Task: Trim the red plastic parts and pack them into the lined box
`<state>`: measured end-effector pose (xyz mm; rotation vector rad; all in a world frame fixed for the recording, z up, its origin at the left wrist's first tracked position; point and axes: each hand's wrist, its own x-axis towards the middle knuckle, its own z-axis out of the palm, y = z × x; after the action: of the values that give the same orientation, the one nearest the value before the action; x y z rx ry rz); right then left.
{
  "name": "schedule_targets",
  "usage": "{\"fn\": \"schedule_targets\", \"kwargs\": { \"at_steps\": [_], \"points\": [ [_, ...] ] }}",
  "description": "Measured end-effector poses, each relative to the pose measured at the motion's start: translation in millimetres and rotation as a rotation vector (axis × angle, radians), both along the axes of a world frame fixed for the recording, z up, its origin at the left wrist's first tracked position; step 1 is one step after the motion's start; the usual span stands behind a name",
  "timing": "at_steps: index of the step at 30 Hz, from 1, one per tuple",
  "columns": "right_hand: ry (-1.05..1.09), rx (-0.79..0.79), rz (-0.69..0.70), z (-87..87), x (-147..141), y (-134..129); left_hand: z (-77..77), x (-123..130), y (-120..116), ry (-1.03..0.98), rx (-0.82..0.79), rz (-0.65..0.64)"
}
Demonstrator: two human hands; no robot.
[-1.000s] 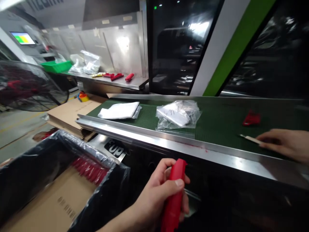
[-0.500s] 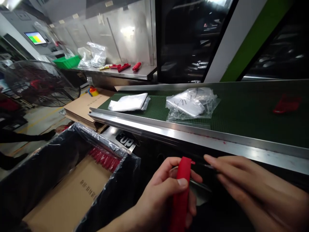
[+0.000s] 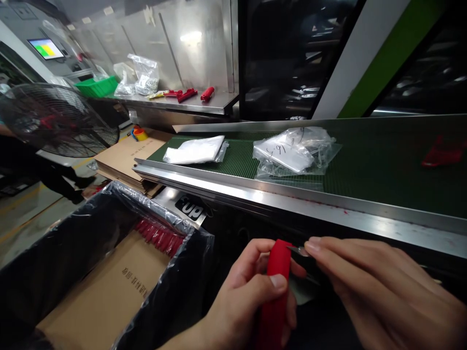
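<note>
My left hand [image 3: 248,287] grips an elongated red plastic part [image 3: 275,291], which stands nearly upright with its lower end cut off by the frame. My right hand [image 3: 375,282] pinches a small craft blade [image 3: 301,251] between its fingers. The blade's tip is at the top edge of the red part and appears to touch it. Most of the tool's handle is hidden by my fingers.
A green conveyor belt [image 3: 379,160] with a steel rail [image 3: 292,204] carries a white bag [image 3: 195,150], a clear bag [image 3: 295,153] and a red piece [image 3: 440,155]. At lower left stands a black-lined carton [image 3: 98,272] holding several red parts [image 3: 158,236].
My right hand has moved from the belt, over the rail, to the red part, bringing the blade to its top edge. My left hand still holds the red part. A person at far left has shifted.
</note>
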<state>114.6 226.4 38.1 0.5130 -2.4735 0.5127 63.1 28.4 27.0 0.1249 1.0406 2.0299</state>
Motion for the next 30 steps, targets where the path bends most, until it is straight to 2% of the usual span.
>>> {"fn": "schedule_targets", "kwargs": {
  "at_steps": [12, 22, 25, 30],
  "points": [
    [0.006, 0.005, 0.012, 0.6, -2, -4, 1.8, 2, 1, -0.009, -0.013, 0.005],
    [-0.006, 0.039, 0.034, -6.1, 5, -4, -3.7, -1, 2, -0.101, 0.003, 0.026],
    [-0.006, 0.059, 0.069, -7.5, 8, -7, -1.9, -2, 1, -0.093, -0.008, 0.031],
    [-0.048, 0.027, 0.034, -9.8, 14, -15, 4.2, -5, 0, -0.101, 0.004, 0.091]
  ]
}}
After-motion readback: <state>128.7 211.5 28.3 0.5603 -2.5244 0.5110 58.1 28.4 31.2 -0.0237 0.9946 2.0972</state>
